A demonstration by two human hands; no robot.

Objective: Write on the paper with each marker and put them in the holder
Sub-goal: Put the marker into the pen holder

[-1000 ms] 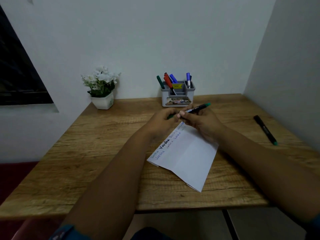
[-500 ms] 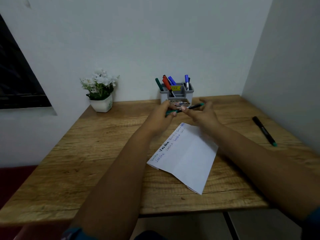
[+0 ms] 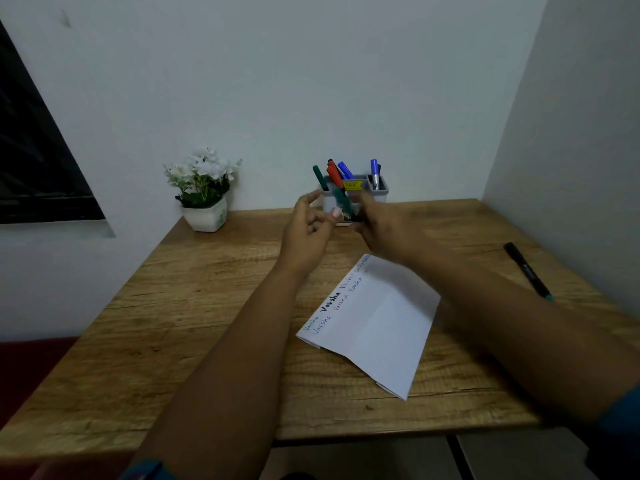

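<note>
My right hand (image 3: 384, 230) grips a green marker (image 3: 342, 199), held nearly upright just in front of the grey holder (image 3: 381, 192). My left hand (image 3: 306, 230) hovers beside it with fingers spread and relaxed, holding nothing. The holder stands at the back of the table with several markers in it, green, red and blue. A folded white paper (image 3: 377, 327) with handwritten lines along its left edge lies on the table below my hands. Another black marker with a green tip (image 3: 528, 270) lies on the table at the right.
A white pot of white flowers (image 3: 204, 192) stands at the back left of the wooden table (image 3: 173, 323). Walls close off the back and right sides. A dark window is at the far left.
Both hands have risen from over the paper toward the holder. The marker has turned from lying across both hands to nearly upright in my right hand, and my left hand has let go of it.
</note>
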